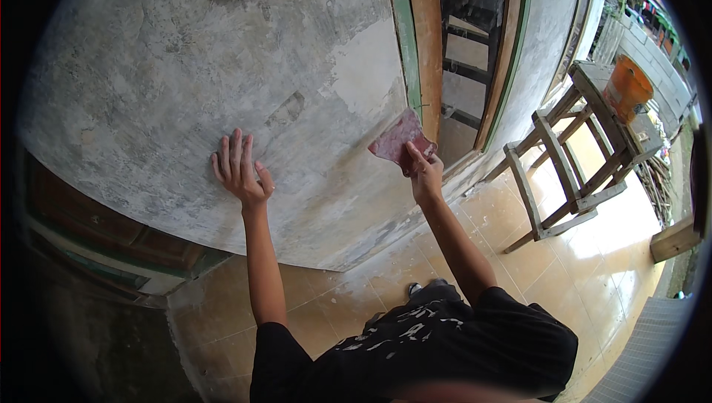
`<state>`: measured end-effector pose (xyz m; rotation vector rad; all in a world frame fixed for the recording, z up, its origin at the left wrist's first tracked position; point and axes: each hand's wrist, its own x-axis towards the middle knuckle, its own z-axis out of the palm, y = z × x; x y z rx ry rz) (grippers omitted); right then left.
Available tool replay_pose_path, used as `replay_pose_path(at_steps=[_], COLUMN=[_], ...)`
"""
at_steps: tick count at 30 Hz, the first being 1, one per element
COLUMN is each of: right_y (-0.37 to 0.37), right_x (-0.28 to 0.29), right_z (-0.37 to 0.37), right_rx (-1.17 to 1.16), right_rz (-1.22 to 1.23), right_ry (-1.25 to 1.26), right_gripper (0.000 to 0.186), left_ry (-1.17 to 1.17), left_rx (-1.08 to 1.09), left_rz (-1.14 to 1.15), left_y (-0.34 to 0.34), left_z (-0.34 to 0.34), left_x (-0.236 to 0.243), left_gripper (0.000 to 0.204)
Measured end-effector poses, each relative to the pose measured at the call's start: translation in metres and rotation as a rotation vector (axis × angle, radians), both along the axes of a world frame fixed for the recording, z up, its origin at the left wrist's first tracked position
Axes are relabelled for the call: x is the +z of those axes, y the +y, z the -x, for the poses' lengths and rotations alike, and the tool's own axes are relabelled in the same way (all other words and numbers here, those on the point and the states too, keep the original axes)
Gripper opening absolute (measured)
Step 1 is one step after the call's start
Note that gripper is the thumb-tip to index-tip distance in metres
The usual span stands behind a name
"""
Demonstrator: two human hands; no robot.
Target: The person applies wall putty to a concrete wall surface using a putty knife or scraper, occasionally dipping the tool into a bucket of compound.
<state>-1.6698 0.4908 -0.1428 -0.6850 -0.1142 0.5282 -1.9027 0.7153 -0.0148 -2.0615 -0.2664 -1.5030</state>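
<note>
Remotely, I scan from the left, where a dark brown wooden panel with green edging (pixel 119 221) sits low beside a mottled grey plastered wall (pixel 148 106). I have the left hand (pixel 241 169) laid against that surface, fingers a little apart and thumb out wide, with nothing in its grasp. Up and to its right, a smooth whitish patch (pixel 367 69) interrupts the grey.

Farther right, at the wall's edge, a thin, creased, dark red sheet filmed with pale powder (pixel 397 139) is pinched by its lower corner in the right hand (pixel 425 173), thumb on top. Whether the sheet presses on the plaster or stands just off it, I cannot tell. In my judgement, rubbing here calls for the sheet backed by flat fingers, since a corner pinch lets it fold; I would favour light, even strokes, stopping short of the brown wooden window frame with a green border (pixel 425 32) close by, while the left palm steadies the body.

At far right, a weathered wooden stand (pixel 550 147) bears a worn orange bucket (pixel 629 84).
</note>
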Motion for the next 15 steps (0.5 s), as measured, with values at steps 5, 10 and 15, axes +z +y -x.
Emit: replay_pose_path(at_steps=[5, 10, 15], right_y=[0.014, 0.037, 0.028], right_x=[0.076, 0.057, -0.022], right_z=[-0.021, -0.015, -0.002], right_rx=[0.111, -0.048, -0.080], right_rz=[-0.026, 0.050, 0.158], right_ry=[-0.276, -0.298, -0.228], right_gripper=[0.019, 0.024, 0.023], left_ry=[-0.008, -0.005, -0.005], left_rx=[-0.012, -0.006, 0.006], left_rz=[-0.001, 0.003, -0.001], left_y=[-0.001, -0.002, -0.001], left_z=[0.000, -0.001, 0.000], left_x=[0.002, 0.002, 0.002], left_gripper=[0.044, 0.043, 0.042])
